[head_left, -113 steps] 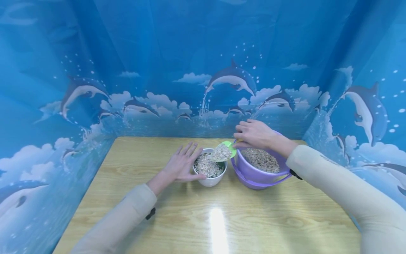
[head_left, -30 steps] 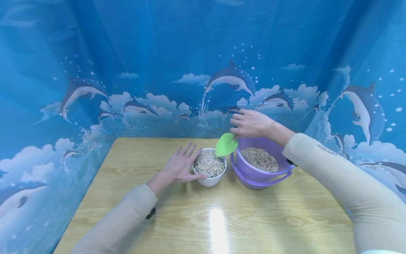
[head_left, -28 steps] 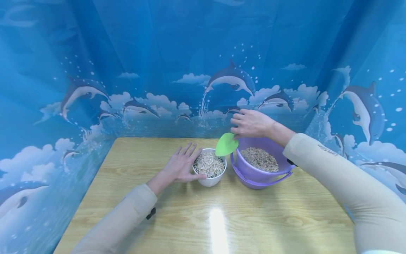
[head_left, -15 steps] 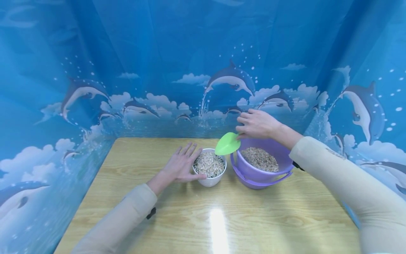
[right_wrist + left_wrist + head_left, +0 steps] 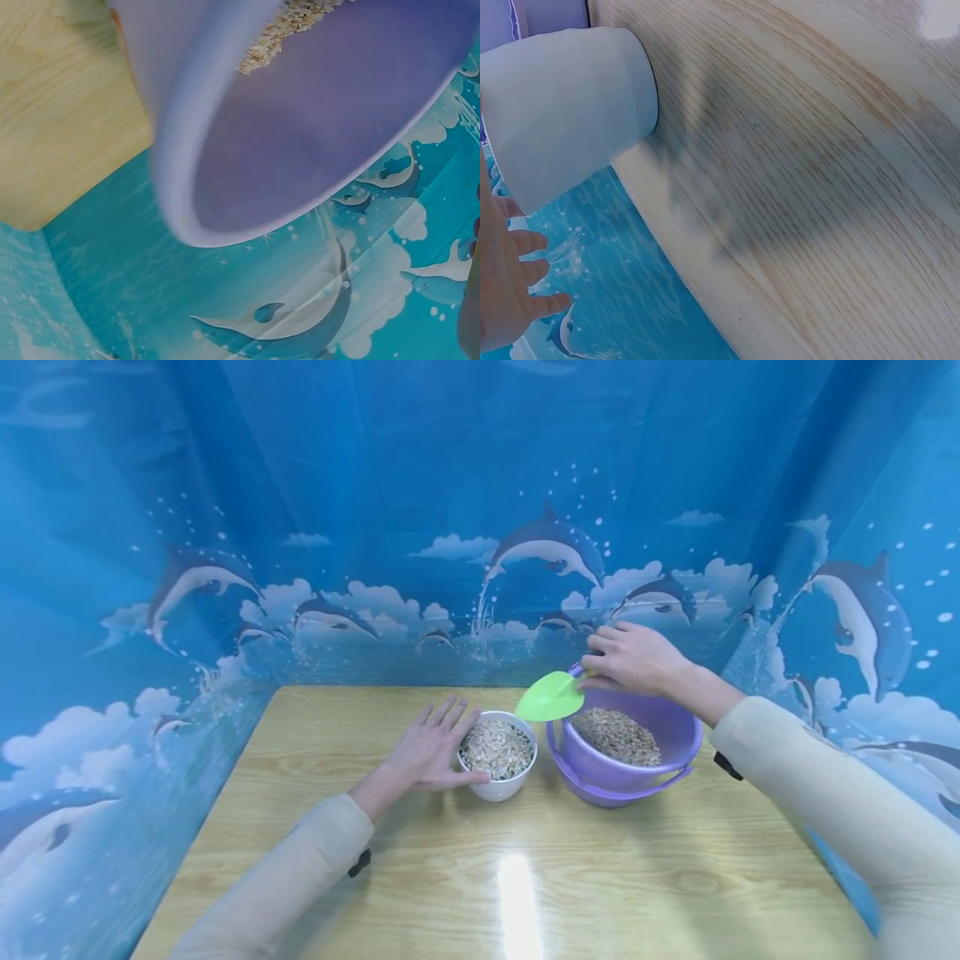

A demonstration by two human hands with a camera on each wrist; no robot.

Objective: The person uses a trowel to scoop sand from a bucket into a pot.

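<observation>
A white bowl (image 5: 498, 790), heaped with pale flakes (image 5: 495, 748), stands mid-table. My left hand (image 5: 429, 752) rests against its left side, fingers spread and straight, thumb along the near rim. Those fingers (image 5: 544, 304) also show beside the bowl (image 5: 570, 112) in the left wrist view. My right hand (image 5: 637, 662) grips a green scoop (image 5: 550, 697) by its handle, largely hidden by the fingers. The scoop's tip points left, close above the bowl's right rim. No flakes show on its visible face. Under the right hand stands a purple bucket (image 5: 596, 764) holding more flakes (image 5: 615, 735).
The bucket's purple handle (image 5: 652, 789) hangs down at its front. Both containers stand on a wood-grain table (image 5: 420, 868). A blue dolphin-printed curtain (image 5: 375, 527) encloses the back and sides. In the right wrist view the bucket's rim (image 5: 180, 172) fills much of the picture.
Earlier the scoop carried flakes over the bowl; then it was tipped, and the bowl now holds more. My right hand has since moved right and slightly down with the scoop. My left hand keeps its place.
</observation>
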